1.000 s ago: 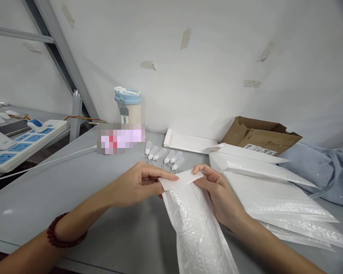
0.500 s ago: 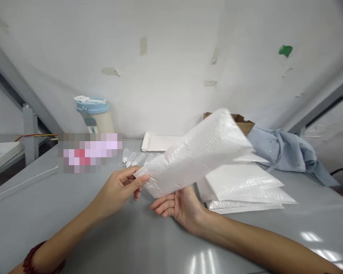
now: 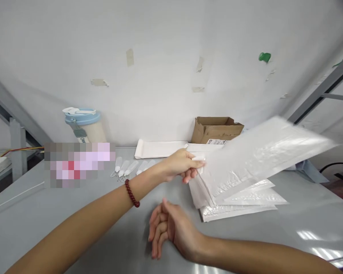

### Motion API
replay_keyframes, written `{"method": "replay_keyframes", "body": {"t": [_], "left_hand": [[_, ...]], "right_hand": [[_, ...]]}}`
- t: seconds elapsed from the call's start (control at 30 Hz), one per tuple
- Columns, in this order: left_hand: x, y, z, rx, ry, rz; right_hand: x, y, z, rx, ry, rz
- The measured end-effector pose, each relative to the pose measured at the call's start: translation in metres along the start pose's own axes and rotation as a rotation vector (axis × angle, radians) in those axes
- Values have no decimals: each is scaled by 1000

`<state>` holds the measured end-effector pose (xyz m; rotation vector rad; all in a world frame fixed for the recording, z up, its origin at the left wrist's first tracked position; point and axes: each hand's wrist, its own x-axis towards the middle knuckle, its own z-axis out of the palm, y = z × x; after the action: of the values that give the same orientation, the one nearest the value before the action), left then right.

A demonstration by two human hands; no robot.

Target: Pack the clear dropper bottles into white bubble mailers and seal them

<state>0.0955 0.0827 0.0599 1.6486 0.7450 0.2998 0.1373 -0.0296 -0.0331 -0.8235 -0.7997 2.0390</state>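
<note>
My left hand (image 3: 185,164) pinches the near left corner of a white bubble mailer (image 3: 263,156), which stretches out to the right, slightly blurred. Under it lies a stack of similar bubble mailers (image 3: 240,213) on the grey table (image 3: 117,228). My right hand (image 3: 171,230) hovers over the table in front of the stack, fingers loosely curled but apart, holding nothing. Beyond my left wrist several small translucent white tags with loops (image 3: 131,167) lie in a row.
An open cardboard box (image 3: 217,129) stands by the wall, with flat white packets (image 3: 162,148) to its left. A blue-lidded tumbler (image 3: 84,125) is at the back left, behind a pixelated pinkish patch (image 3: 82,160). Pale blue cloth (image 3: 311,171) lies at the right.
My left hand has carried the bubble mailer rightward, over the stack. My right hand has come away from beneath it and dropped nearer to me. The view has shifted slightly.
</note>
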Motion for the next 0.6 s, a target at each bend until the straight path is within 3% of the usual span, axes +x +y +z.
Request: {"method": "replay_keyframes", "body": {"t": [0.13, 0.23, 0.3, 0.37, 0.47, 0.6], "left_hand": [[19, -8, 17, 140, -17, -166], [14, -7, 20, 224, 55, -178], [7, -4, 15, 397, 162, -130], [-1, -5, 1, 633, 299, -72], [-8, -18, -34, 911, 452, -39], [-6, -47, -82, 1162, 392, -73]], "right_hand": [[0, 4, 3, -68, -52, 9], [0, 2, 4, -96, -68, 14], [0, 2, 3, -109, -77, 15], [0, 2, 4, -120, -83, 11], [-1, 1, 5, -133, -91, -2], [-3, -1, 7, -157, -97, -13]]}}
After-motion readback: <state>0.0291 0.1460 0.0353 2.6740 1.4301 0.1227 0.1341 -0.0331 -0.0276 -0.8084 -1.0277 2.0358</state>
